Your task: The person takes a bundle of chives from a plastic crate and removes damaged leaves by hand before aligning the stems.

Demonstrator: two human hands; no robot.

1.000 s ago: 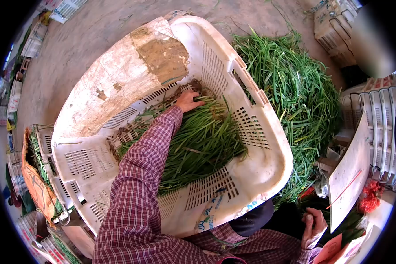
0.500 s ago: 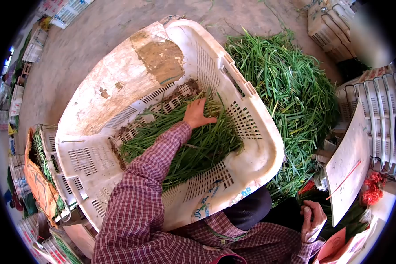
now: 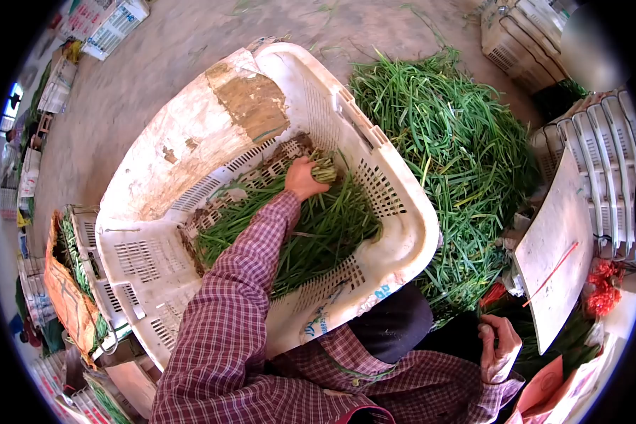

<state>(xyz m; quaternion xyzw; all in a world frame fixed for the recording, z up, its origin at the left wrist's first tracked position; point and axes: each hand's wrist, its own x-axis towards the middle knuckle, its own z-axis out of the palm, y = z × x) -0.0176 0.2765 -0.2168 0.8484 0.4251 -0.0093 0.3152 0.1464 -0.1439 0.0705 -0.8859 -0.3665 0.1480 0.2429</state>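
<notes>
My left hand reaches down into a large white plastic basket, its fingers wrapped round a bunch of chives by the pale stem ends. More loose chives lie across the basket's slotted bottom, partly covered by my forearm. The basket tilts towards me against my dark-clad knee, and a worn, peeling sheet lines its far side. Off to the right, by my other knee, my right hand is held with its fingers curled in; nothing shows in it.
A big heap of long green leaves lies on the floor right of the basket. Near it are a leaning pale board, red ties and stacked white crates. At left stands a crate with an orange cover.
My left hand has gone from spread fingers over the chives to a closed grip on a bunch. It sits slightly further left. My right hand stays about where it was.
</notes>
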